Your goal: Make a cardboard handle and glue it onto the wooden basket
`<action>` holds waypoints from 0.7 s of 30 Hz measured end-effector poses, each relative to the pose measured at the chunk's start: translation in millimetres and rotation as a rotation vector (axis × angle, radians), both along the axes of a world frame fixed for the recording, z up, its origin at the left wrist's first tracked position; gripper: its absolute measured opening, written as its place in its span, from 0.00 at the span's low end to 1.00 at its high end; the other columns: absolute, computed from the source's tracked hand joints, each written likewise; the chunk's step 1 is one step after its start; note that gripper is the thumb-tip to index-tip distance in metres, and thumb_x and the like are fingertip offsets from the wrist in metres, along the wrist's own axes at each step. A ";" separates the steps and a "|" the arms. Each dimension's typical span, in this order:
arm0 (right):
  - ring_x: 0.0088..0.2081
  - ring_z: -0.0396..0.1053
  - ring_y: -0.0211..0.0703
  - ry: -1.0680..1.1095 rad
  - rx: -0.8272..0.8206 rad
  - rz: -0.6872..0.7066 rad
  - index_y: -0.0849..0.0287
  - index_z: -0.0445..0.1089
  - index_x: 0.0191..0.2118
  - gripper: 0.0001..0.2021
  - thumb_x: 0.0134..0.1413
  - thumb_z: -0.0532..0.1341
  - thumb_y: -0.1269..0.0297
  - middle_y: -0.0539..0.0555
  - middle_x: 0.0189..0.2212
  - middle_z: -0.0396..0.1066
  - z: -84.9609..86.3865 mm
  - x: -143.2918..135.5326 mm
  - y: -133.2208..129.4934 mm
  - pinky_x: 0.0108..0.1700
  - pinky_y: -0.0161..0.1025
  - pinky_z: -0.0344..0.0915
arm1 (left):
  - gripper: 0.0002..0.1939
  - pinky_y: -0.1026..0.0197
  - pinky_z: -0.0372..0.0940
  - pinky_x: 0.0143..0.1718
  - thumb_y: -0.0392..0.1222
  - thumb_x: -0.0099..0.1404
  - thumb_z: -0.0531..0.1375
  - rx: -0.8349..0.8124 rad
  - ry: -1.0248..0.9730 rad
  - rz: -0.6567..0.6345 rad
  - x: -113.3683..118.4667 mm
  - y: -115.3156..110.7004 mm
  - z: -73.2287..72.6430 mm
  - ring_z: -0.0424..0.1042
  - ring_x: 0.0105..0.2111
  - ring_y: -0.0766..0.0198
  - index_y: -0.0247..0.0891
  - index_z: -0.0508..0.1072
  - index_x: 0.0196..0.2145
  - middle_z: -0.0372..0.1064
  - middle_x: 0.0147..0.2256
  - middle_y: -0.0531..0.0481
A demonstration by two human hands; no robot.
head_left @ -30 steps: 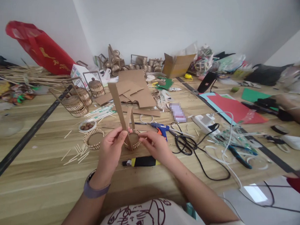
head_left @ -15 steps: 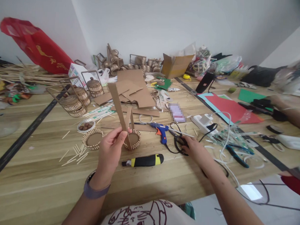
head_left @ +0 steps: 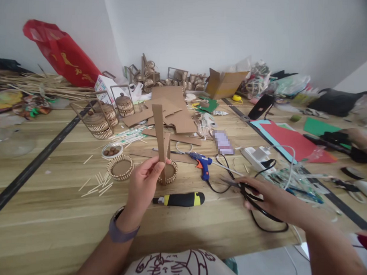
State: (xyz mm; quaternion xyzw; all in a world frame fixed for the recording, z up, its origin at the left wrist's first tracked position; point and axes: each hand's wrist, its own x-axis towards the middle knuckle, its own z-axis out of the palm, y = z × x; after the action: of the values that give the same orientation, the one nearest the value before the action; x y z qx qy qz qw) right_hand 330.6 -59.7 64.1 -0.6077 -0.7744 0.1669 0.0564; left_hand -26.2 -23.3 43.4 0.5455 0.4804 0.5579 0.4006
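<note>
My left hand (head_left: 145, 184) pinches an upright cardboard strip (head_left: 159, 128) that rises from a small round basket (head_left: 172, 172) edged with short sticks. In my right hand (head_left: 267, 196) is a pair of black-handled scissors (head_left: 248, 190), blades pointing left, lifted over the table. Between the hands lie a blue hot glue gun (head_left: 204, 164) and a black-and-yellow utility knife (head_left: 181, 199). A second round stick-edged base (head_left: 120, 167) sits left of the basket, near loose cut sticks (head_left: 99, 184).
Finished lidded baskets (head_left: 96, 124) stand at the left. Behind are cardboard sheets (head_left: 169, 109), a bowl of brown beads (head_left: 112, 151) and an open box (head_left: 226, 85). A power strip (head_left: 258, 158) with cables lies to the right. Another person's arm (head_left: 362, 139) reaches in at far right.
My right hand has picked up the scissors from beside the glue gun and drawn them right and nearer. My left hand still holds the strip. The view has shifted slightly.
</note>
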 end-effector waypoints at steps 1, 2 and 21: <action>0.43 0.76 0.54 0.055 -0.038 0.046 0.52 0.72 0.55 0.26 0.52 0.64 0.48 0.59 0.46 0.77 7.6 -9.4 1.7 0.45 0.45 0.73 | 0.18 0.66 0.63 0.28 0.56 0.66 0.61 -0.007 0.004 -0.004 0.3 -0.8 1.6 0.71 0.28 0.65 0.40 0.81 0.41 0.80 0.34 0.50; 0.45 0.75 0.55 0.085 -0.029 0.068 0.53 0.71 0.56 0.27 0.53 0.64 0.46 0.61 0.48 0.76 15.3 -20.8 4.3 0.47 0.47 0.72 | 0.18 0.66 0.62 0.27 0.55 0.66 0.61 -0.010 0.009 -0.006 0.6 -1.3 2.7 0.69 0.26 0.66 0.39 0.81 0.42 0.80 0.33 0.50; 0.34 0.73 0.47 -0.141 0.330 0.390 0.55 0.69 0.53 0.31 0.50 0.68 0.40 0.57 0.43 0.71 64.2 -151.8 53.9 0.29 0.36 0.55 | 0.15 0.62 0.66 0.38 0.50 0.67 0.61 0.003 -0.001 0.003 5.9 1.7 -8.3 0.75 0.37 0.60 0.40 0.80 0.45 0.80 0.36 0.50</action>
State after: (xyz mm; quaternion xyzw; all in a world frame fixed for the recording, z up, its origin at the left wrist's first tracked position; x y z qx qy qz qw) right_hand 178.8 -5.8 128.3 -0.4399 -0.8955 0.0032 0.0673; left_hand -20.3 -21.6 35.1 0.5449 0.4803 0.5595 0.3992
